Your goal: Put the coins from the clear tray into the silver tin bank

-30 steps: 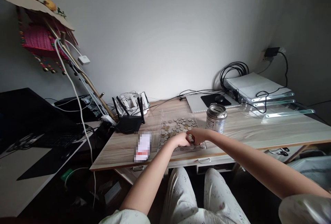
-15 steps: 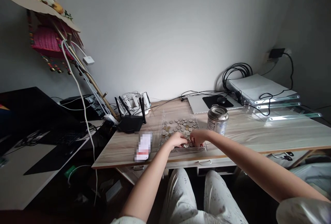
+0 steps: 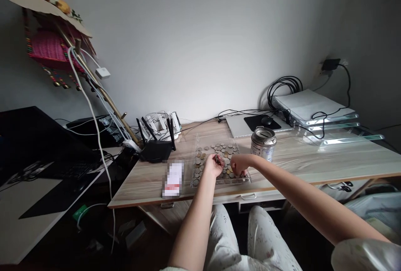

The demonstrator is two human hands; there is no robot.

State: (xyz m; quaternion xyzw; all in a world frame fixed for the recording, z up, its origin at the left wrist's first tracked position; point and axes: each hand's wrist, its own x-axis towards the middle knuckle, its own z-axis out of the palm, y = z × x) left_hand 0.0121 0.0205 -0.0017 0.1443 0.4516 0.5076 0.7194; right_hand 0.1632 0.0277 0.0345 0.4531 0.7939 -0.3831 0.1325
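Observation:
A clear tray [image 3: 194, 175] lies near the table's front edge with many coins [image 3: 219, 148] spread in it. My left hand [image 3: 214, 165] is above the tray, palm turned up, its fingers curled round a few coins. Just to its right, my right hand [image 3: 240, 165] is at the tray's right side, over the coins, with its fingers bent down and closed; what they hold is hidden. A round metal tin [image 3: 263, 143] with a slot in its lid stands behind my right hand, to the right of the tray.
Left of the tray lies a blurred-out white item [image 3: 173, 179], with a black router [image 3: 156, 150] behind it. At the back are a mouse [image 3: 267, 120] on a black pad and coiled black cable. Clear stacked shelves [image 3: 341, 118] stand at the right.
My left hand has lifted off the coins and turned palm up, showing coins in it. My right hand has stayed almost in place. The view has shifted slightly.

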